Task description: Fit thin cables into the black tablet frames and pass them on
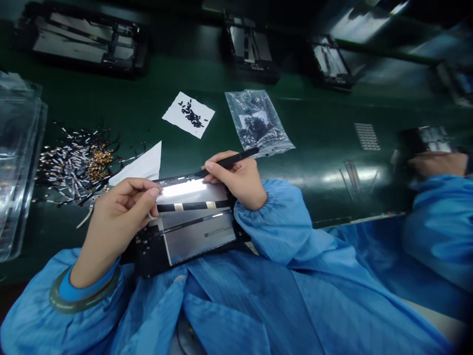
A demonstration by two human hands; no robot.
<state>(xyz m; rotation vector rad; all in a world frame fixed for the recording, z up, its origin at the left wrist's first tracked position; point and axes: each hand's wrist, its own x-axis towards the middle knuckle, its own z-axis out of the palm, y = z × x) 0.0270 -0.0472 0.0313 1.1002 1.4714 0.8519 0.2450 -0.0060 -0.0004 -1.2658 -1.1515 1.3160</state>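
An opened flat device (197, 241) with silver plates and a black frame lies in front of my body, its near edge close to my blue gown. My left hand (127, 209) is at its upper left corner, thumb and fingertips pinched together. Whatever is between those fingertips is too small to make out. Held like a pen in my right hand (240, 180) is a slim black pen-shaped tool (238, 158). Its lower end points at the device's far edge, where a dark strip with small parts runs. A black band with two pale patches crosses the silver surface.
Left of the device lies a heap of small flex cables (79, 160), beside a white paper (142, 165) and clear plastic trays (20, 167). Ahead are small black parts (192, 116) on paper and a clear bag (258, 123). Opened devices (247, 47) line the back. A co-worker's hand (439, 163) is at right.
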